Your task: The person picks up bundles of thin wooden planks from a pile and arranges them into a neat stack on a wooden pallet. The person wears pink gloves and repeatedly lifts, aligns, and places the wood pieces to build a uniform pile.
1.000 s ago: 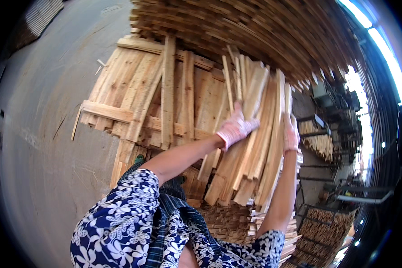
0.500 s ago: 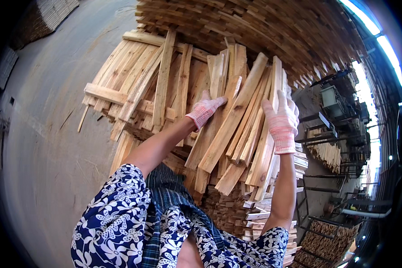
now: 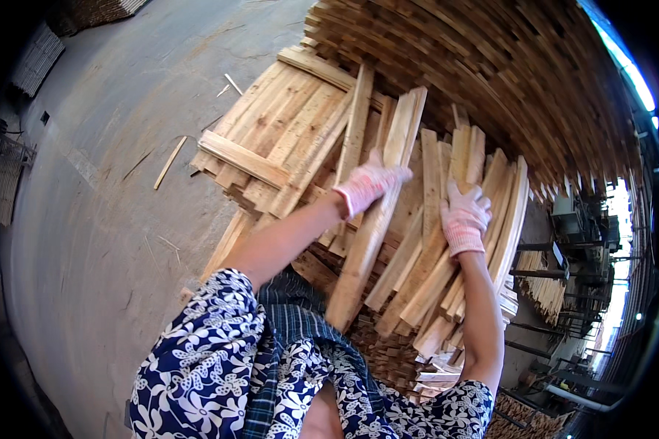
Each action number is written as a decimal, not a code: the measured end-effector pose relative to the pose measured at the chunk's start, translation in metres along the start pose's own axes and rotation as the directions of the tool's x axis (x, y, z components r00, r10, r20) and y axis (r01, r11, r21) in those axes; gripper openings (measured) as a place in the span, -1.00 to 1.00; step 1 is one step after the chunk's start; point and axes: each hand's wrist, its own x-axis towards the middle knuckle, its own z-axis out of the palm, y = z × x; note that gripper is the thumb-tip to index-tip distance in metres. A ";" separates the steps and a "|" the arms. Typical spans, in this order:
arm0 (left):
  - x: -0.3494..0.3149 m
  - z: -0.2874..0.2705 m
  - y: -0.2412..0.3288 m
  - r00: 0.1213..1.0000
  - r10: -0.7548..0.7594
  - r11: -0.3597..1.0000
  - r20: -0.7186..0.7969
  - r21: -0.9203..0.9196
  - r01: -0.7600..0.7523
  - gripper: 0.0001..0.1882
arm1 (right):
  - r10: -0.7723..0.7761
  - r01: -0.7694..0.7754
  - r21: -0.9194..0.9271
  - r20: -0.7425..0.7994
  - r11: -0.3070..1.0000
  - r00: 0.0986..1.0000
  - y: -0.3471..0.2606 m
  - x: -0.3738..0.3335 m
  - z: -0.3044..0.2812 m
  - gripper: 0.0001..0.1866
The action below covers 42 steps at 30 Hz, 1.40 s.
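My left hand (image 3: 373,186), in a pink and white knitted glove, is closed around a long pale wooden plank (image 3: 362,256). That plank slants from the stack's far side toward my body, raised at its far end. My right hand (image 3: 465,217), gloved the same way, lies on a loose bunch of wooden strips (image 3: 432,282). Its fingers are bent and apart over the strips; what is under the palm is hidden. Left of my left hand, several boards lie side by side in a neat layer, with a crosswise batten (image 3: 243,159) over them.
A tall stack of wood pieces (image 3: 483,73) rises behind the planks. More stacked wood (image 3: 388,351) lies below, near my body. Thin offcuts (image 3: 170,162) are scattered on the concrete floor (image 3: 102,219) at left. Metal racks and machinery (image 3: 567,219) stand at right.
My left hand has taken hold of a plank and separated it leftward from the bunch. My right hand's fingers have bent over the strips. The whole view has shifted, moving the stack rightward.
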 end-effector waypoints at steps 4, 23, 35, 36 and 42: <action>0.011 -0.128 0.057 1.000 0.009 0.982 0.029 -0.190 -0.003 0.08 | 0.155 -0.152 -0.042 0.102 0.988 0.983 -0.029 -0.005 -0.019 -0.18; 0.126 -0.273 -0.007 0.977 -0.010 0.579 -0.212 0.795 0.179 -0.31 | -0.113 0.297 0.720 -0.294 0.627 0.949 -0.179 0.179 -0.024 0.00; 0.114 -0.286 0.000 0.963 -0.095 0.554 -0.250 0.791 0.260 -0.21 | -0.017 -0.004 0.850 0.015 0.527 1.000 -0.202 0.183 0.015 -0.11; 0.114 -0.283 -0.004 0.961 -0.067 0.515 -0.269 0.816 0.264 -0.15 | 0.011 0.042 0.900 -0.051 0.433 0.999 -0.188 0.174 0.012 -0.09; 0.063 -0.174 0.063 0.999 0.032 0.454 -0.004 0.891 -0.011 -0.08 | 0.020 -0.238 0.600 0.347 0.764 0.937 -0.169 0.112 0.007 -0.14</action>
